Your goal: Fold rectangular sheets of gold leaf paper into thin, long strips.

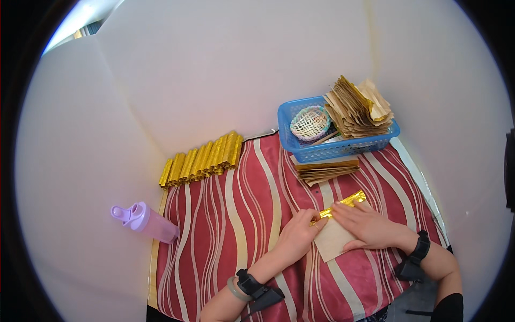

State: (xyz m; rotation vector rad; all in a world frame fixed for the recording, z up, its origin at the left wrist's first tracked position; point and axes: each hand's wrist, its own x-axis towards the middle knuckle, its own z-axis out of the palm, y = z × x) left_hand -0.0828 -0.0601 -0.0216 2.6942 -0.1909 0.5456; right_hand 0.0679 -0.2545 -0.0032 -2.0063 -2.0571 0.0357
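Note:
A sheet of joss paper [331,246] lies on the striped cloth at the right front, its plain beige side up. Along its far edge runs a folded or rolled gold strip [354,199]. My left hand [296,234] pinches the left end of that strip between thumb and fingers. My right hand [370,226] rests flat across the sheet, with its fingers stretched over the strip and its thumb apart on the beige part. Just beyond is a small stack of similar sheets [328,172]. Rolled gold papers [201,161] are lined up in a pile at the far left.
A blue plastic basket [343,150] at the back holds a thick bundle of papers [357,110] and a small woven round basket [310,123]. A purple bottle [153,224] leans or lies by the table's left edge. White walls surround the red striped tablecloth [209,231].

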